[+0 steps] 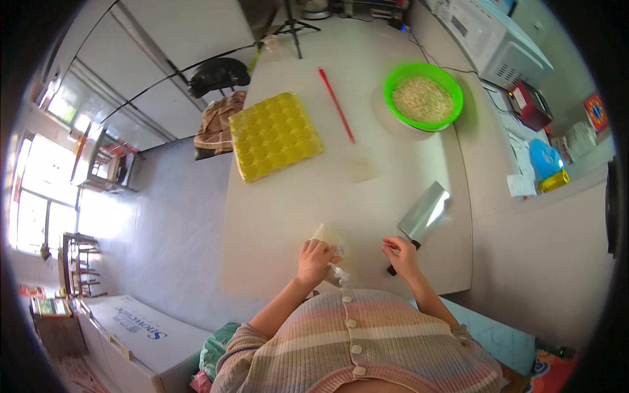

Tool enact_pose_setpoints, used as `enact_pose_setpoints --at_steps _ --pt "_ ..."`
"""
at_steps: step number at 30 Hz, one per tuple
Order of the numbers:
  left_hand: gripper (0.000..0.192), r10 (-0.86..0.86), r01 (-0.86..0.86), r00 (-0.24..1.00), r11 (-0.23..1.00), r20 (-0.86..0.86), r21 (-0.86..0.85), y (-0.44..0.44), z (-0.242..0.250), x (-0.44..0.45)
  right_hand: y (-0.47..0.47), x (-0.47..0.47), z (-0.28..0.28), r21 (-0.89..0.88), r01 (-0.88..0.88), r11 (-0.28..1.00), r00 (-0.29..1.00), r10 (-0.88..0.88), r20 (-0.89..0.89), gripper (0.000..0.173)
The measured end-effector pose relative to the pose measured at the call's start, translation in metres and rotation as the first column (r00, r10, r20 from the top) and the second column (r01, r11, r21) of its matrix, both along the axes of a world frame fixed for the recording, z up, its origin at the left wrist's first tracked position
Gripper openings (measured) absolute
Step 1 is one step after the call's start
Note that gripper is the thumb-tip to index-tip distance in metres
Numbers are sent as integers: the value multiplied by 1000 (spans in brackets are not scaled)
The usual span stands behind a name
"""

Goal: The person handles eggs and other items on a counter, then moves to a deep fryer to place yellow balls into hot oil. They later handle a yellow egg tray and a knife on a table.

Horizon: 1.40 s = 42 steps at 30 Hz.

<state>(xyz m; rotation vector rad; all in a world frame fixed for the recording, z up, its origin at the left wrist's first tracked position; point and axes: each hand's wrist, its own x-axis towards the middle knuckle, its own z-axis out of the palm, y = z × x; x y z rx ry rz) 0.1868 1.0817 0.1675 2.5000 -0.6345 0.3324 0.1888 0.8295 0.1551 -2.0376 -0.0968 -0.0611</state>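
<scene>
My left hand [314, 259] grips the gathered part of a clear plastic bag [342, 244] near the front of the table. Its contents look pale, but I cannot make them out. A crumpled end of the bag shows below my fingers. To the right, my right hand [404, 256] is over the dark handle of a cleaver and hides part of it. The thumb and fingers are bent and slightly apart, with nothing seen between them. The cleaver's broad steel blade [424, 209] lies flat, pointing away and to the right.
On the pale table [275, 211] are a yellow egg tray [276, 136], a thin red stick [336, 104] and a bright green basin [459, 98] of pale grain-like food. A black tripod [293, 23] stands at the far end. A white microwave [491, 42] is on a right-hand ledge.
</scene>
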Motion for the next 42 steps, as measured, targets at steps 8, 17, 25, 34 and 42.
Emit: enact_pose_setpoints --at_steps 8,17,25,34,42 --pt "19 134 -142 986 986 -97 -81 0 9 -3 37 10 13 30 -186 982 981 187 -40 19" --pt "24 337 -438 890 821 -307 -367 -15 -21 -12 78 -4 12 -139 -373 917 914 389 111 34" --pt "12 420 -609 718 766 -555 -207 -30 -4 -14 79 -7 25 -226 -374 899 900 411 143 34" --pt "6 306 -570 788 691 -534 -445 -43 -14 -15 78 -10 -3 -425 -322 846 869 442 220 25" --pt "11 372 -580 779 734 -505 -353 -19 -16 -19 35 -14 -12 -297 -66 953 907 181 380 22"
